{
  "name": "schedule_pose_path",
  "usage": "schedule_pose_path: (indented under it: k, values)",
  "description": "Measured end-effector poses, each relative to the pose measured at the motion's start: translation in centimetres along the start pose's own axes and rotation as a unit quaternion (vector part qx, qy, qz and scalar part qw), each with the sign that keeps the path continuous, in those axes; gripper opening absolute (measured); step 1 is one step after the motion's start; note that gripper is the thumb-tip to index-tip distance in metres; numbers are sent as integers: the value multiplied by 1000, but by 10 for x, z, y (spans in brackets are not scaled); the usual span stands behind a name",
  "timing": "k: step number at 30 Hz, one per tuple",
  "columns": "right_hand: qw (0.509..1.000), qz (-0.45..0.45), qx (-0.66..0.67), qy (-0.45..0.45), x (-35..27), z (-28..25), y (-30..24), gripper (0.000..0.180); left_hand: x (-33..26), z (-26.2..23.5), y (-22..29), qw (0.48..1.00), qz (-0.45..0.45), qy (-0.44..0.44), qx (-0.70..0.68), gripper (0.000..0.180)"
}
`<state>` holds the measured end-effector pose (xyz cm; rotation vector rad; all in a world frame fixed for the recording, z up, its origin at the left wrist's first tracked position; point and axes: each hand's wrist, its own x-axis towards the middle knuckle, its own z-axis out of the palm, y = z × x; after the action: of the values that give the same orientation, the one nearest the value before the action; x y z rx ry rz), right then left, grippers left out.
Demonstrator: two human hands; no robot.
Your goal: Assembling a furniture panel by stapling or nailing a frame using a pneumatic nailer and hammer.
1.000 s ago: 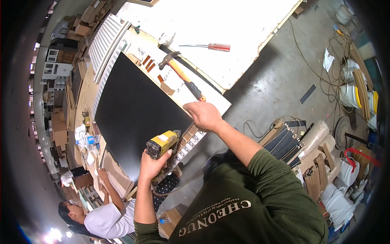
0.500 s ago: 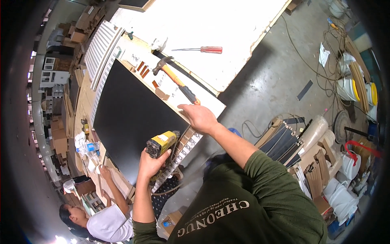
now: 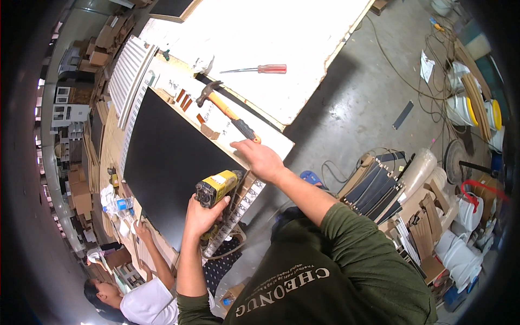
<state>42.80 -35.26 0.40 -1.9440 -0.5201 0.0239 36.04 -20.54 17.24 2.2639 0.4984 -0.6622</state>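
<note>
— Gripping anything, that left hand point(image 3: 201, 212)?

— Yes — its fingers are wrapped tight around a yellow and black power tool point(image 3: 218, 187), whose nose points at the near edge of the black panel point(image 3: 168, 162). The tool sits just beside the pale perforated strip point(image 3: 238, 208) running along that edge.

— And the right hand point(image 3: 261, 158)?

— Flat and open, fingers spread a little, palm down on the pale board point(image 3: 271, 142) at the panel's corner. It holds nothing.

— What lies near it?

— A hammer point(image 3: 226, 111) with an orange handle and dark grip rests on the same board, its grip end just beside the fingertips. Small wooden blocks point(image 3: 208, 131) lie near the hammer's shaft. Farther off, on the big white surface point(image 3: 303, 49), a red-handled screwdriver point(image 3: 259, 69) lies alone.

— Anyone else around?

— Another person in a white shirt point(image 3: 146, 303) stands low at the left, one hand point(image 3: 142, 230) on the far end of the panel.
</note>
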Motion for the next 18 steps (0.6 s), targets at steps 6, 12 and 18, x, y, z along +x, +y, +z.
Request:
schedule_pose_path:
  k: [6,12,18]
  values:
    - [1000,-3,-3,-5,-2,0,0,36,3,2,2,1000,0,6,5,26]
    - [999,33,28,-21,-1,-8,-5,42,8,5,-7,998,37,7,53,27]
    - [998,32,46,-1,3,-6,-11,43,-23,-5,-19,998,6,56,-27,32]
